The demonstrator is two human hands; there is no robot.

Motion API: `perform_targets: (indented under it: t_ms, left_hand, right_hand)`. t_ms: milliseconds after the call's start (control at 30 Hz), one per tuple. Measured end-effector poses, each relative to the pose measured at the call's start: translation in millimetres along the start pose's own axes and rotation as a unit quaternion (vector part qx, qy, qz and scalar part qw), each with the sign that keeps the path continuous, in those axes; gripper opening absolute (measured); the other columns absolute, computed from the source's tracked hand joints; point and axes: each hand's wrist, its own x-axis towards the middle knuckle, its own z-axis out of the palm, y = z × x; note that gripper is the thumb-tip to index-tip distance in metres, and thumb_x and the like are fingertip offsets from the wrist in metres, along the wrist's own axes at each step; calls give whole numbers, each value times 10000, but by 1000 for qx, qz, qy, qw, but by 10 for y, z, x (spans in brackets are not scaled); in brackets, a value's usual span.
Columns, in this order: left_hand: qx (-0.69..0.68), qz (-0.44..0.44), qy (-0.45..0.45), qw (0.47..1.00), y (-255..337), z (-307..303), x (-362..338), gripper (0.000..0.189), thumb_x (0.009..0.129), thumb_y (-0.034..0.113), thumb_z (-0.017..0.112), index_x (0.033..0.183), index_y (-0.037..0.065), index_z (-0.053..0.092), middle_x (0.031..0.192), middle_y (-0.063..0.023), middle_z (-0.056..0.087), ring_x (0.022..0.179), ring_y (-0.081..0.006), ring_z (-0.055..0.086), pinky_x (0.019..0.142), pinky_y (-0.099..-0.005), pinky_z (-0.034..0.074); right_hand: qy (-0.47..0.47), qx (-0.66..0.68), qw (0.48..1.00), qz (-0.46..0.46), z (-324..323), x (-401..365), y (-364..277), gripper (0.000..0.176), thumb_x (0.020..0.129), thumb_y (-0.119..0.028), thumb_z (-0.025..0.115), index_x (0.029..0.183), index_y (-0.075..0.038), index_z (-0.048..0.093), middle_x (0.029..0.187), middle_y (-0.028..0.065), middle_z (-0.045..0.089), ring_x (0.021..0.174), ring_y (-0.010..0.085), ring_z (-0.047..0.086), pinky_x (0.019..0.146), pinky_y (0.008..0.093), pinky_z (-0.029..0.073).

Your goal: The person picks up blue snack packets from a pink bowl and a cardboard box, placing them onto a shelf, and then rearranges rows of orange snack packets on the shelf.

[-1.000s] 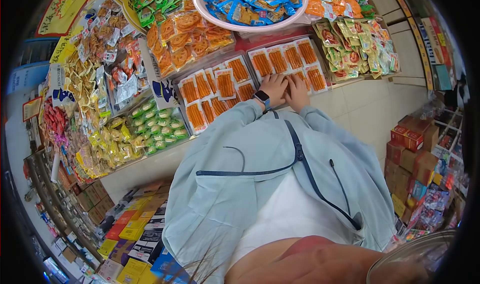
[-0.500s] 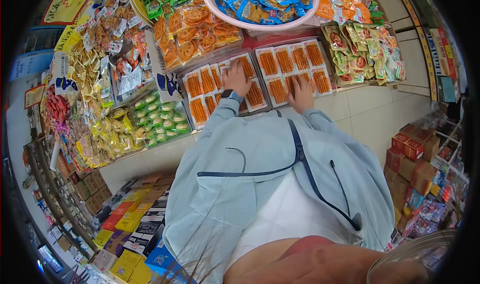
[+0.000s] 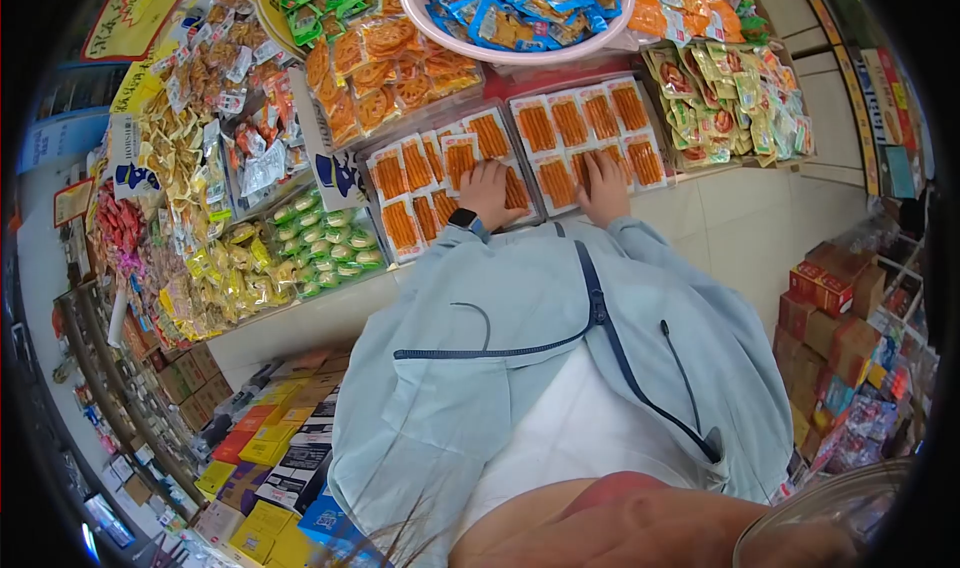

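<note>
Snack packets (image 3: 570,123) — beneath the fingers of left hand (image 3: 490,190), right hand (image 3: 605,183).

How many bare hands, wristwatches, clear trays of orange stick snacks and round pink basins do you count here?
Bare hands, left hand and right hand: 2
Black wristwatch: 1
Clear plastic trays of orange stick snack packets: 2
Round pink plastic basin: 1
Total: 6
</note>
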Motion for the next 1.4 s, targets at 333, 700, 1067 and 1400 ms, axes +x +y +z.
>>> perform_targets:
  t_ms: [333,700,1067,1400]
  left_hand:
    - [-81,14,139,987,1,-200,-142,964,601,601,809,1312,31,496,1285,-146,543,1220,-313,479,1024,-452,324]
    - [-131,124,113,977,473,-112,317,896,658,501,788,1350,34,461,1340,-153,509,1242,-329,475,1054,-482,336]
    - [-76,-17,144,987,75,24,283,729,760,280,709,1389,48,422,1448,-176,403,1359,-332,358,1112,-529,260]
    - [-18,-61,1,998,-650,-114,69,848,790,288,673,1517,113,274,1568,-122,286,1464,-289,234,1172,-507,178]
  right_hand:
    - [10,27,1000,-3,12,-44,24,666,821,-300,641,1405,-65,426,1431,182,410,1352,353,356,1136,532,239]
    - [-63,398,915,29,-5,32,-261,585,838,-144,688,1362,-70,440,957,142,637,866,315,642,811,406,516]
    - [140,97,970,174,31,-96,674,558,840,-72,645,1374,-120,491,1192,161,578,1074,320,561,935,451,451]
    - [76,-102,988,89,41,-102,398,448,885,-238,634,1326,-271,568,1417,72,474,1224,300,472,993,456,376]
